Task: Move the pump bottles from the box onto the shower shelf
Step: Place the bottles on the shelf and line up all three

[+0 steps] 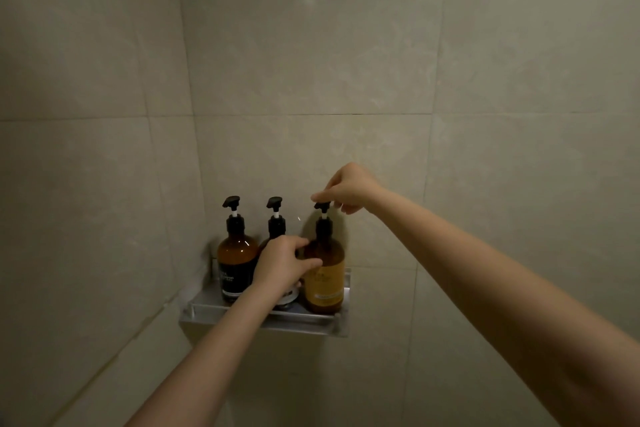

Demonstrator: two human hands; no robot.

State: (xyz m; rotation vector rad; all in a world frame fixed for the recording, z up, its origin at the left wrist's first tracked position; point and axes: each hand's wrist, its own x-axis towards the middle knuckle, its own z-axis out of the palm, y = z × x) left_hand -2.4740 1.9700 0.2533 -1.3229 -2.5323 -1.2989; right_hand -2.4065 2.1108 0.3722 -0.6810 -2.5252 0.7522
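Three pump bottles of brown glass stand in a row on the shiny metal shower shelf (pixel 263 324). The right hand (pixel 349 189) pinches the black pump top of the yellow-label bottle (pixel 324 282). The left hand (pixel 282 263) curls its fingers (pixel 311 264) around that bottle's round body.

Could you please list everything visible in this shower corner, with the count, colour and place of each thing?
Pump bottles: three, amber with black pumps, upright in a row on the shelf; black-label bottle at left, middle bottle mostly hidden behind the left hand, yellow-label bottle at right.
Shower shelf: one, silver metal, fixed in the wall corner.
Round metal piece: one, silver, on the shelf under the left hand; cannot tell what it is.
Wall tiles: large, beige, both walls.
Left hand: on the yellow-label bottle's body.
Right hand: pinching that bottle's pump head.
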